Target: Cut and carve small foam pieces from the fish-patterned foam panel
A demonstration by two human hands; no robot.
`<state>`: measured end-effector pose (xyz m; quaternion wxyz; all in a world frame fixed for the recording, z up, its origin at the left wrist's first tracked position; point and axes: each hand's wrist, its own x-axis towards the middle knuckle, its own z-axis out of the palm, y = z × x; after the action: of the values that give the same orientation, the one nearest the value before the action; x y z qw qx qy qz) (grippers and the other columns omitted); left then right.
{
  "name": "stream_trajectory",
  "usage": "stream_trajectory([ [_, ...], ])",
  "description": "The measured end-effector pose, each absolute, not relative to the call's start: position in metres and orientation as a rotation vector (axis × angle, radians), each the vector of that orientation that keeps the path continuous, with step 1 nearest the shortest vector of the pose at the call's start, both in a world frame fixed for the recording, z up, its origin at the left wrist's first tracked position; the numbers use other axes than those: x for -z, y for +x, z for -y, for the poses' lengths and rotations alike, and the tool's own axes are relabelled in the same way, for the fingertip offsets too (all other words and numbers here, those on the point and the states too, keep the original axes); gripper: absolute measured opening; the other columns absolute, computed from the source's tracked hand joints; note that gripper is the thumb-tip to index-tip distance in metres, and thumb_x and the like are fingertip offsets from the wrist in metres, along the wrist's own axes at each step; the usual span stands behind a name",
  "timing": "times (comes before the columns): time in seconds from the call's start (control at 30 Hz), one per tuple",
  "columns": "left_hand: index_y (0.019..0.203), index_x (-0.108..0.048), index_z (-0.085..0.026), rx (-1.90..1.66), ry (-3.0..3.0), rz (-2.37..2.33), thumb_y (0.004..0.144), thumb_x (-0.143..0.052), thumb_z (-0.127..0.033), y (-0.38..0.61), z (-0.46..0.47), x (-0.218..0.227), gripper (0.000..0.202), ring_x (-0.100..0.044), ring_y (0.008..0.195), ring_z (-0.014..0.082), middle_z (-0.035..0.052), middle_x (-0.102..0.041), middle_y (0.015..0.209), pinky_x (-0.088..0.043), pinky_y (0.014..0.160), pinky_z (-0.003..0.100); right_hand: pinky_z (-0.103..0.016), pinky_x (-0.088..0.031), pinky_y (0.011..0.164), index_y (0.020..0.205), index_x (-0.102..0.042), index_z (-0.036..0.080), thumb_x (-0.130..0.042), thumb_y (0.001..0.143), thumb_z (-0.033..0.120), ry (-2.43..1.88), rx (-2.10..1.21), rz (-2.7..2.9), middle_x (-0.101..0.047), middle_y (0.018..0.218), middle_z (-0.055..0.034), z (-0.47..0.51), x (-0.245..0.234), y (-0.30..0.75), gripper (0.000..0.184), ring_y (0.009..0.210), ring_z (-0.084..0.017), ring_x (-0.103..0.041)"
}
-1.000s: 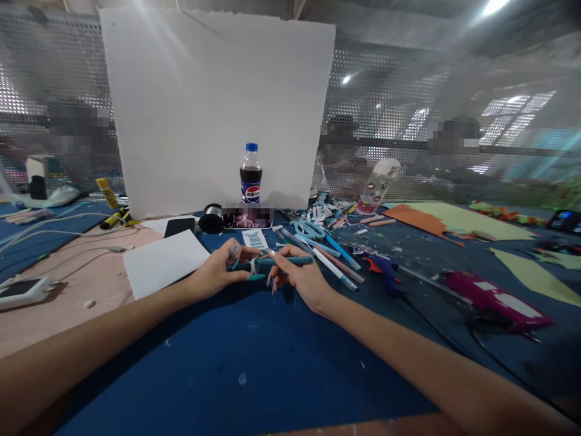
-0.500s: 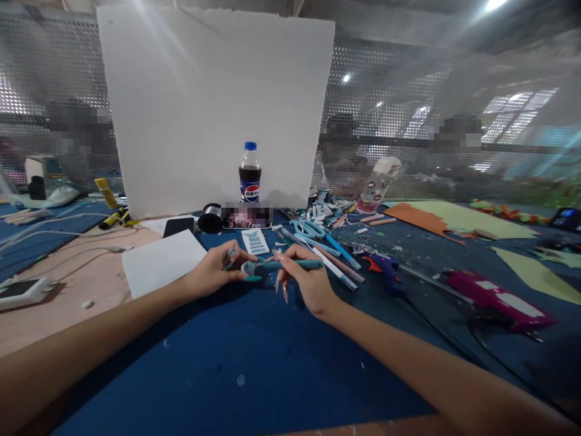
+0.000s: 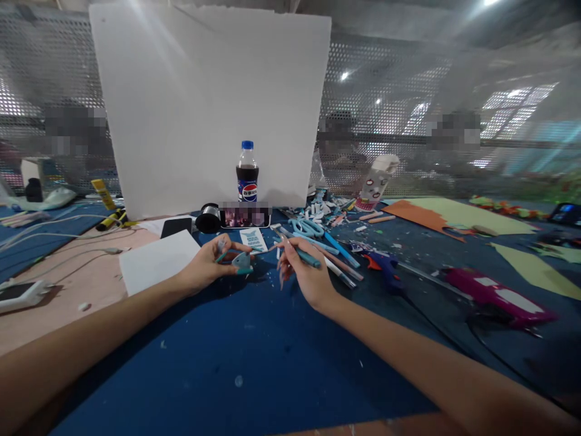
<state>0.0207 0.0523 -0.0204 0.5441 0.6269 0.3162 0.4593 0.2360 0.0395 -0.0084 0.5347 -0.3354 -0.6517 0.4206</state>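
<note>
My left hand (image 3: 207, 267) rests on the blue mat (image 3: 254, 357), its fingers pinched on a small pale blue cut-out piece (image 3: 241, 261). My right hand (image 3: 305, 274) is closed around a teal pen-like tool (image 3: 303, 255), whose tip points left towards the piece. The two hands sit a little apart near the middle of the table. A small printed card (image 3: 252, 238) lies just behind them.
A cola bottle (image 3: 247, 173) stands before a white foam board (image 3: 211, 106). Scissors (image 3: 307, 228), pens, paper scraps, a blue glue gun (image 3: 384, 264) and a magenta tool (image 3: 494, 297) lie right. White paper (image 3: 157, 261), a phone (image 3: 18, 292) and cables lie left. People sit behind the mesh.
The hands have drawn apart: my left hand lifted the small piece off the tool's tip, and my right hand tilted the teal tool up and to the right.
</note>
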Motion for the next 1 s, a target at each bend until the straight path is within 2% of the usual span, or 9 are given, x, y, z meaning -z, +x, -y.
stream_trajectory([
  [0.1,0.072,-0.031,-0.021,-1.120,1.516,-0.778,0.061,-0.066,-0.005,0.022,-0.052,0.019,0.039,-0.059,0.097,0.0227,0.0053,-0.060,0.104,-0.048,0.073,0.034,-0.027,-0.053,0.049,0.085,-0.055,0.019,-0.048,0.083,0.047,-0.804,-1.155,1.593,-0.059,0.067,-0.0014,-0.037,0.008,0.233,0.029,0.054,-0.014,-0.062],
  [0.2,0.072,-0.032,-0.020,-1.171,1.567,-0.889,0.060,-0.061,-0.003,0.024,-0.053,0.018,0.036,-0.058,0.098,0.0219,0.0061,-0.059,0.105,-0.047,0.077,0.034,-0.032,-0.056,0.056,0.082,-0.049,0.019,-0.048,0.082,0.049,-0.803,-1.400,1.545,-0.062,0.072,-0.0027,-0.033,0.008,0.226,0.030,0.060,-0.016,-0.065],
  [0.4,0.075,-0.032,-0.020,-1.328,1.559,-1.047,0.062,-0.063,-0.012,0.024,-0.057,0.022,0.035,-0.058,0.096,0.0205,0.0065,-0.058,0.106,-0.046,0.079,0.035,-0.042,-0.051,0.081,0.087,-0.041,0.021,-0.057,0.079,0.042,-0.699,-1.757,1.368,-0.059,0.105,-0.0090,-0.030,0.012,0.216,0.028,0.090,-0.021,-0.064],
  [0.5,0.073,-0.028,-0.021,-1.383,1.538,-1.054,0.062,-0.064,-0.014,0.023,-0.059,0.025,0.038,-0.058,0.096,0.0201,0.0063,-0.057,0.106,-0.045,0.080,0.036,-0.044,-0.045,0.091,0.085,-0.039,0.021,-0.060,0.077,0.040,-0.716,-1.712,1.274,-0.050,0.121,-0.0103,-0.034,0.014,0.217,0.029,0.107,-0.022,-0.056],
  [0.63,0.073,-0.030,-0.021,-1.265,1.568,-1.071,0.062,-0.064,-0.018,0.025,-0.055,0.022,0.036,-0.058,0.096,0.0215,0.0091,-0.058,0.109,-0.046,0.078,0.035,-0.043,-0.038,0.098,0.085,-0.040,0.023,-0.060,0.076,0.043,-0.824,-1.425,1.255,-0.048,0.120,-0.0073,-0.035,0.013,0.221,0.030,0.110,-0.021,-0.053],
  [0.77,0.073,-0.035,-0.020,-0.963,1.783,-1.070,0.064,-0.066,-0.023,0.029,-0.047,0.014,0.033,-0.058,0.093,0.0229,0.0106,-0.062,0.105,-0.044,0.079,0.038,-0.039,-0.047,0.085,0.086,-0.040,0.023,-0.057,0.077,0.047,-0.895,-1.262,1.309,-0.055,0.107,-0.0051,-0.033,0.012,0.224,0.030,0.100,-0.019,-0.057],
  [0.87,0.072,-0.035,-0.021,-0.809,1.978,-1.042,0.067,-0.065,-0.025,0.029,-0.044,0.010,0.031,-0.057,0.094,0.0229,0.0083,-0.063,0.105,-0.042,0.081,0.039,-0.030,-0.052,0.064,0.085,-0.042,0.023,-0.056,0.077,0.048,-0.893,-1.191,1.319,-0.060,0.092,-0.0033,-0.034,0.010,0.227,0.030,0.078,-0.016,-0.061],
  [0.93,0.074,-0.036,-0.021,-0.776,2.051,-1.023,0.068,-0.063,-0.027,0.029,-0.044,0.010,0.029,-0.055,0.096,0.0225,0.0074,-0.061,0.107,-0.041,0.081,0.038,-0.024,-0.047,0.047,0.085,-0.046,0.021,-0.050,0.078,0.052,-0.850,-1.175,1.321,-0.061,0.076,-0.0020,-0.036,0.008,0.229,0.032,0.058,-0.013,-0.059],
  [1.0,0.077,-0.038,-0.020,-0.774,2.117,-1.062,0.069,-0.063,-0.031,0.029,-0.043,0.010,0.028,-0.053,0.094,0.0225,0.0074,-0.058,0.107,-0.041,0.078,0.038,-0.020,-0.037,0.034,0.083,-0.052,0.019,-0.045,0.080,0.056,-0.827,-1.172,1.311,-0.055,0.058,0.0007,-0.037,0.007,0.231,0.038,0.041,-0.009,-0.050],
])
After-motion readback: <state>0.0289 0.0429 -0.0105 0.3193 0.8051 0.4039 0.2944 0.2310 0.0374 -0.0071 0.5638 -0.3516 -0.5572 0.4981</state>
